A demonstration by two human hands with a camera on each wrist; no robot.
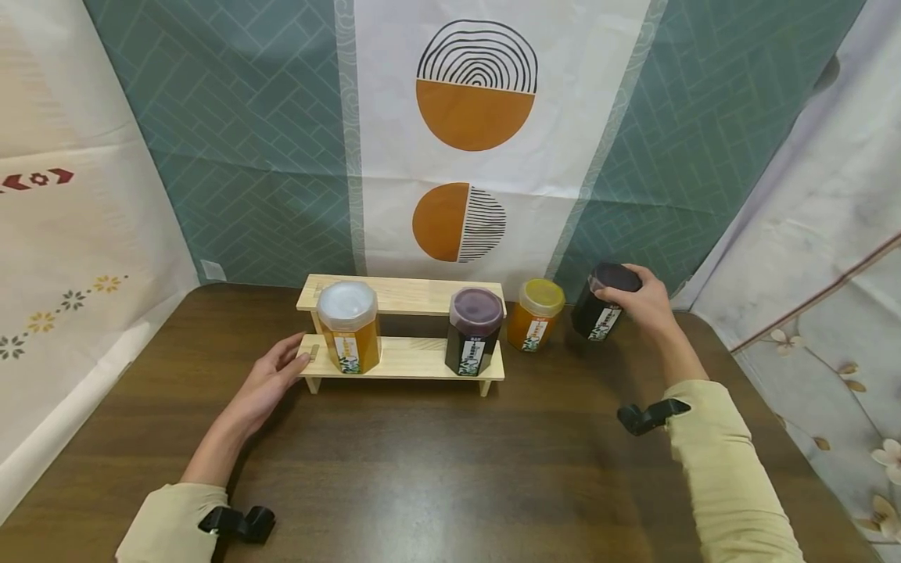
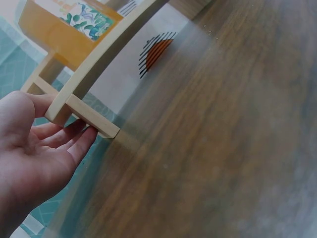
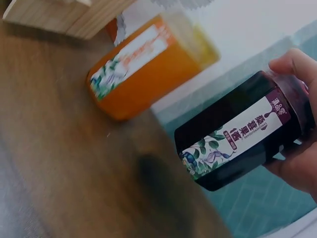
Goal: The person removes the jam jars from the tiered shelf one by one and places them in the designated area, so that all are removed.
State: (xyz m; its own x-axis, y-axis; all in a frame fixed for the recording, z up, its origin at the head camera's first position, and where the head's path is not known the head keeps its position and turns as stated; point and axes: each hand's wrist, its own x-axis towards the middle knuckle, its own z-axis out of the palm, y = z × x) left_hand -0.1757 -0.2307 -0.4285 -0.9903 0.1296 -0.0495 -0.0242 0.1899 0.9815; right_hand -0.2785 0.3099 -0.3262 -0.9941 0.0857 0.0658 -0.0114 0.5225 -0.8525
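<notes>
My right hand (image 1: 644,295) grips a dark jar (image 3: 233,136) round its lid. The jar hangs a little above the table, slightly tilted, its purple and white label showing. With thumb and fingers, my left hand (image 2: 37,144) holds the left end of a two-tier wooden shelf (image 1: 415,360) by its lower board. On that lower board stand an amber jar with a white lid (image 1: 348,328) at the left and a dark jar with a purple lid (image 1: 475,332) at the right. An orange jar with a yellow lid (image 1: 536,315) stands on the table between the shelf and the held jar.
The brown wooden table (image 1: 422,469) stretches in front of the shelf. Behind it hangs a green and white patterned cloth (image 1: 281,156). Pale patterned cloths close off both sides. A black wrist mount (image 1: 651,416) sits at the right cuff, with another at the left.
</notes>
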